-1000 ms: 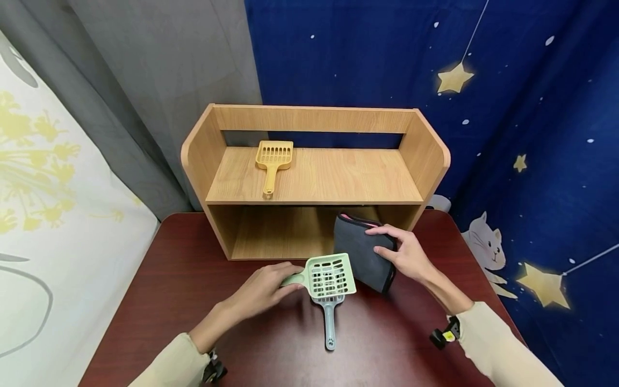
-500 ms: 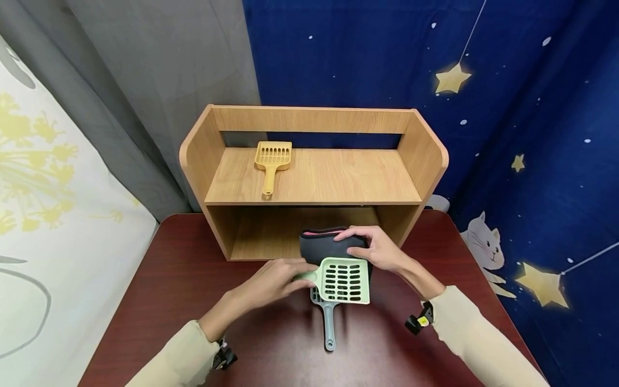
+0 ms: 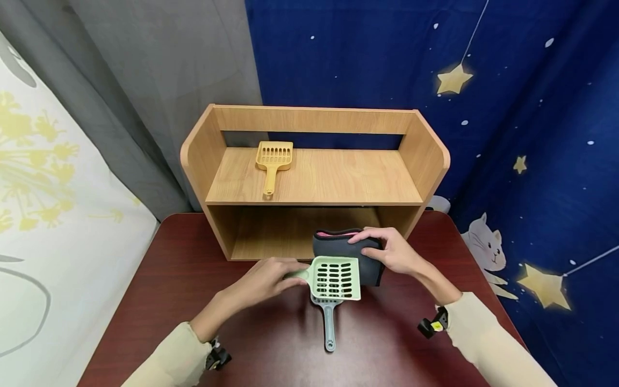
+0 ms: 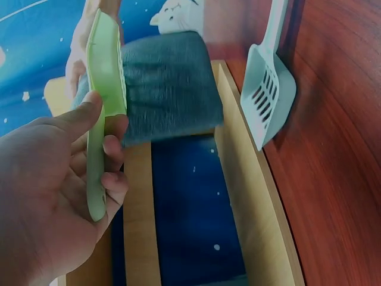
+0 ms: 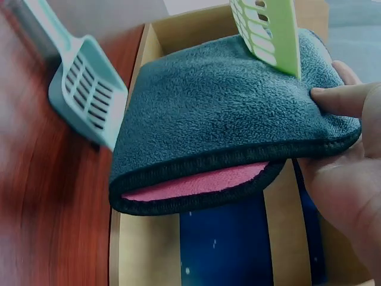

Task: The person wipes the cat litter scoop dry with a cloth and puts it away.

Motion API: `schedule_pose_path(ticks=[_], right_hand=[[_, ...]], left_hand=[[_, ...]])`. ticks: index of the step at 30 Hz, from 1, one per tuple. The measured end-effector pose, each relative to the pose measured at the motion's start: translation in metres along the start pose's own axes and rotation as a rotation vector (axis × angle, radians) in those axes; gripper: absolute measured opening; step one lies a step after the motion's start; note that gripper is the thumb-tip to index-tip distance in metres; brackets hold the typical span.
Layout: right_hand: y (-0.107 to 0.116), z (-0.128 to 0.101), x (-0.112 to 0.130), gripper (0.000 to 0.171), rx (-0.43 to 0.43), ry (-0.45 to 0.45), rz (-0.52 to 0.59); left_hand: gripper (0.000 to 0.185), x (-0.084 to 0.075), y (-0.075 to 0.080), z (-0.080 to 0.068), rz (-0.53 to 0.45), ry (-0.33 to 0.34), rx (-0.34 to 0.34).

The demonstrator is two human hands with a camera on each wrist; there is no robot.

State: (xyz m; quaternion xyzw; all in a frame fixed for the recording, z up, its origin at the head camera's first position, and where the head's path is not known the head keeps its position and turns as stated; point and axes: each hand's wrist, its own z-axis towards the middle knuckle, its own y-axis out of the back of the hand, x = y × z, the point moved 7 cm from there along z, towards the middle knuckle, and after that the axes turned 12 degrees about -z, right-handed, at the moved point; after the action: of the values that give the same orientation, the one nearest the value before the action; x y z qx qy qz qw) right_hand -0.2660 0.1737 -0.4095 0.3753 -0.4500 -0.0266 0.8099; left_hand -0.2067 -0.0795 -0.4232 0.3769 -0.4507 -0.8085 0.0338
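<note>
My left hand [image 3: 278, 275] grips the handle of a light green slotted scoop [image 3: 336, 278] and holds it just above the table. In the left wrist view the green scoop [image 4: 105, 89] is seen edge-on between thumb and fingers. My right hand [image 3: 382, 248] holds a dark grey fleece pouch [image 3: 344, 248] with a pink lining right behind the scoop's head. The right wrist view shows the pouch [image 5: 220, 113] with its mouth slightly parted and the green scoop [image 5: 268, 33] against its far side. A pale blue-grey scoop [image 3: 329, 322] lies flat on the table under the green one.
A wooden two-level shelf [image 3: 425, 156] stands at the back of the dark red table [image 3: 159, 285]. A yellow scoop [image 3: 273, 161] lies on its upper board at the left. The lower bay [image 3: 271, 231] is open to the front. Curtains hang behind.
The right hand turned the pouch from standing on end at the right to lying level behind the green scoop. The green scoop shifted slightly right and flattened out.
</note>
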Motion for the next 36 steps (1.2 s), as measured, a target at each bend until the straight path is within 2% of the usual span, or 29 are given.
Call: schedule_pose_path(ticks=[6,11,21,28,36], right_hand=[[0.01,-0.007,-0.005,0.031,-0.028,-0.013,0.019],[0.0,0.002,-0.003,0.031,-0.01,-0.01,0.042],[-0.025,0.031,0.017,0.038,0.032,0.053,-0.003],[-0.012,0.018,0.009,0.039,0.011,-0.023,-0.045],[0.011,-0.005,-0.003,0.038,-0.096,-0.07,-0.114]], left_hand=[[0.034,0.003,0.004,-0.001,-0.014,0.009,-0.014],[0.035,0.002,0.002,0.003,-0.006,0.017,-0.007],[0.035,-0.004,-0.009,0.015,0.035,0.013,0.001],[0.035,0.002,-0.003,0.006,0.056,0.047,-0.012],[0.035,0.009,0.007,-0.004,0.069,0.052,-0.074]])
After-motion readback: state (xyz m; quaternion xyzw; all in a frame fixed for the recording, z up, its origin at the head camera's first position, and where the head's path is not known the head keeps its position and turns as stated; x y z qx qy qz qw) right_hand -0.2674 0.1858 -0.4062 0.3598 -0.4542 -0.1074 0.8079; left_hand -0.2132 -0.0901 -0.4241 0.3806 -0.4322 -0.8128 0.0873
